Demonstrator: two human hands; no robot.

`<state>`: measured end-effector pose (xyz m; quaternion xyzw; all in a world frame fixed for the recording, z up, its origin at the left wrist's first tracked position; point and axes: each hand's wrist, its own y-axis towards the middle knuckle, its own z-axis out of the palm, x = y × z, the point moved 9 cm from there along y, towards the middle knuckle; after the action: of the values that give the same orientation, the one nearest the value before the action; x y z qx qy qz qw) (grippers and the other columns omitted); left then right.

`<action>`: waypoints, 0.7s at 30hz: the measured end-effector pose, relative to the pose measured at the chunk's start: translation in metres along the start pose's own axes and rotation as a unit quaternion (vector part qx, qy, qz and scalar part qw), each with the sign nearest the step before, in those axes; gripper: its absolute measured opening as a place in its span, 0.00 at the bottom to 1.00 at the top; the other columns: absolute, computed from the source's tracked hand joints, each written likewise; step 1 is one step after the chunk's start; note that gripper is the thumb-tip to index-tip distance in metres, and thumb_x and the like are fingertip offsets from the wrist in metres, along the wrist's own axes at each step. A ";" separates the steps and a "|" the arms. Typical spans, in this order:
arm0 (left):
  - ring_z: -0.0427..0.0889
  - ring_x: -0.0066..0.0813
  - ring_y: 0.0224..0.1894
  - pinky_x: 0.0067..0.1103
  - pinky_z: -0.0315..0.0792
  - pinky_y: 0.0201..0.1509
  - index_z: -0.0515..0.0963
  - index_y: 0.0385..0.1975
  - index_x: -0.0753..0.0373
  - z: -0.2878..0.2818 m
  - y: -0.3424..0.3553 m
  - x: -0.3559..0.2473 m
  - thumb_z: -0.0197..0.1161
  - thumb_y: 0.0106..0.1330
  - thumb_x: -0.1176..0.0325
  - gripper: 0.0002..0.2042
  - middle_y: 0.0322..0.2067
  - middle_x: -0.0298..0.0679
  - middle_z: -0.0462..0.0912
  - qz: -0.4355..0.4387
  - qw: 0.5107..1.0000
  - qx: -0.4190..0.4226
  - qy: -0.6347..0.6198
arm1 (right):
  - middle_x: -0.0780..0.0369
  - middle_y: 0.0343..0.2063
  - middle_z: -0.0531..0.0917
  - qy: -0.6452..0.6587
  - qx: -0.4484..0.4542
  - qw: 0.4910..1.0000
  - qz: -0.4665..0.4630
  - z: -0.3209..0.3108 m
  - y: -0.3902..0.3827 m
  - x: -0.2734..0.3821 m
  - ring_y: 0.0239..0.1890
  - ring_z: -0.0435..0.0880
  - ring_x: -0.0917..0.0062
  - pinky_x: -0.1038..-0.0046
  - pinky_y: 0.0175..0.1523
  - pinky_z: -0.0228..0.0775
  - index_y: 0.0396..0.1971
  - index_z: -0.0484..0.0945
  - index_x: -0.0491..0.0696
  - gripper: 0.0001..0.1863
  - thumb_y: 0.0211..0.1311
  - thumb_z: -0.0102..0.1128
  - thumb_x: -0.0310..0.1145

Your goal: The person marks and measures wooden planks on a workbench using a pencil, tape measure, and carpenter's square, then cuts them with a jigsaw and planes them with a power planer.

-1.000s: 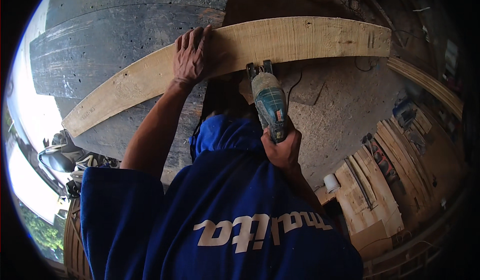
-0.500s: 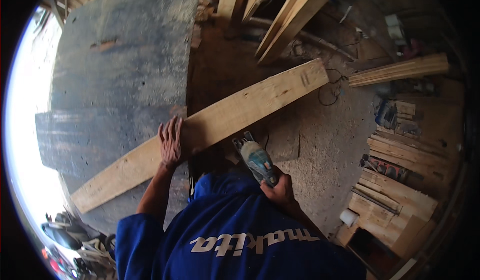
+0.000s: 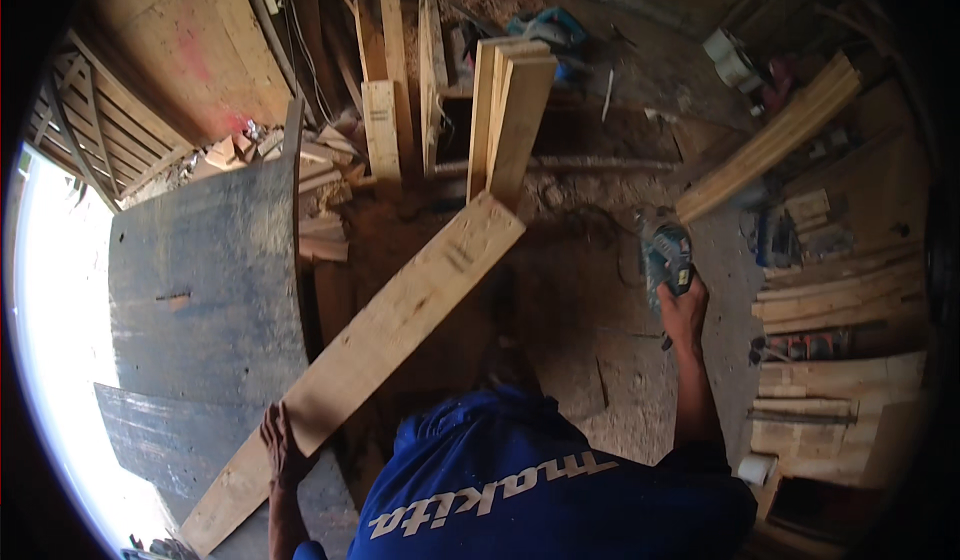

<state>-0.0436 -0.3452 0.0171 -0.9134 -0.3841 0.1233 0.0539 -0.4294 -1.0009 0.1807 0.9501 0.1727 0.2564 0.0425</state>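
A long pale wooden plank (image 3: 395, 325) runs slantwise, its near-left end resting on a dark, worn sheet (image 3: 210, 290) and its far end jutting past that sheet's edge. My left hand (image 3: 284, 445) lies on the plank near its lower left part, fingers stretched across the wood. Out to the right, my right hand (image 3: 683, 310) is closed around the handle of a teal jigsaw (image 3: 668, 257). The jigsaw is well apart from the plank, above the dusty floor. Its blade is too blurred to make out.
Upright boards (image 3: 520, 125) stand just beyond the plank's far end. More stacked boards (image 3: 770, 140) reach in from the right. A teal power tool (image 3: 550, 28) sits at the back. Wood offcuts (image 3: 320, 165) lie beyond the sheet, and a bench with timber (image 3: 840, 300) lines the right.
The view has shifted, showing more of the back. My right hand has carried the jigsaw away from the plank, out to the right. My left hand stays on the plank.
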 end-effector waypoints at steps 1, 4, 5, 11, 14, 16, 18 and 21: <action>0.54 0.60 0.72 0.49 0.48 0.74 0.49 0.74 0.65 0.003 0.001 0.001 0.79 0.43 0.48 0.60 0.68 0.61 0.58 -0.003 0.998 0.039 0.043 | 0.41 0.43 0.82 0.029 -0.013 0.999 -0.033 0.011 0.051 -0.004 0.47 0.82 0.46 0.58 0.51 0.74 0.50 0.76 0.35 0.27 0.49 0.67 0.33; 0.50 0.55 0.76 0.53 0.45 0.74 0.44 0.76 0.63 0.024 0.001 0.007 0.79 0.41 0.42 0.65 0.72 0.60 0.52 -0.160 0.979 0.100 0.073 | 0.42 0.42 0.83 0.025 -0.071 0.994 -0.082 0.049 0.204 -0.018 0.45 0.83 0.46 0.57 0.49 0.74 0.53 0.76 0.37 0.29 0.50 0.68 0.33; 0.48 0.56 0.76 0.54 0.46 0.73 0.43 0.76 0.62 0.025 -0.001 -0.007 0.79 0.41 0.42 0.65 0.73 0.59 0.50 -0.214 0.967 0.109 0.089 | 0.43 0.43 0.83 -0.029 -0.053 0.997 -0.056 0.064 0.254 -0.024 0.46 0.83 0.47 0.56 0.49 0.74 0.54 0.76 0.38 0.29 0.50 0.69 0.34; 0.52 0.64 0.72 0.55 0.54 0.69 0.42 0.76 0.58 0.015 0.040 -0.123 0.76 0.47 0.44 0.61 0.73 0.60 0.46 -0.408 0.910 0.080 0.003 | 0.45 0.50 0.82 -0.201 -0.056 0.975 -0.080 0.177 0.556 -0.101 0.53 0.81 0.49 0.56 0.53 0.75 0.61 0.74 0.44 0.35 0.52 0.73 0.39; 0.54 0.61 0.68 0.53 0.55 0.66 0.44 0.75 0.58 0.004 0.136 -0.250 0.74 0.49 0.45 0.57 0.69 0.59 0.49 -0.425 0.903 0.045 -0.042 | 0.47 0.45 0.84 -0.225 -0.019 0.972 -0.072 0.242 0.648 -0.109 0.47 0.83 0.48 0.53 0.49 0.76 0.61 0.73 0.48 0.34 0.53 0.73 0.39; 0.56 0.60 0.66 0.51 0.57 0.63 0.46 0.74 0.58 -0.006 0.256 -0.351 0.72 0.50 0.46 0.55 0.67 0.58 0.51 -0.429 0.900 0.021 -0.074 | 0.48 0.39 0.86 -0.255 -0.016 0.963 -0.088 0.273 0.684 -0.108 0.42 0.85 0.47 0.50 0.45 0.77 0.60 0.73 0.50 0.32 0.55 0.72 0.38; 0.57 0.58 0.63 0.50 0.58 0.61 0.47 0.73 0.58 -0.018 0.379 -0.442 0.71 0.52 0.47 0.52 0.64 0.57 0.53 -0.433 0.895 0.000 -0.104 | 0.49 0.43 0.84 -0.227 -0.005 0.973 -0.040 0.299 0.703 -0.120 0.48 0.83 0.49 0.52 0.50 0.76 0.60 0.72 0.52 0.33 0.52 0.73 0.34; 0.60 0.56 0.59 0.48 0.60 0.57 0.49 0.72 0.57 -0.035 0.510 -0.519 0.69 0.54 0.48 0.48 0.61 0.56 0.56 -0.431 0.891 -0.031 -0.136 | 0.50 0.50 0.80 -0.253 -0.035 0.953 -0.162 0.316 0.688 -0.093 0.56 0.78 0.51 0.55 0.58 0.72 0.58 0.74 0.53 0.32 0.50 0.74 0.31</action>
<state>-0.0333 -1.0735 0.0474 -0.6336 -0.7474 0.1987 0.0211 -0.1345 -1.6756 -0.0202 0.9412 0.2983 0.0031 0.1589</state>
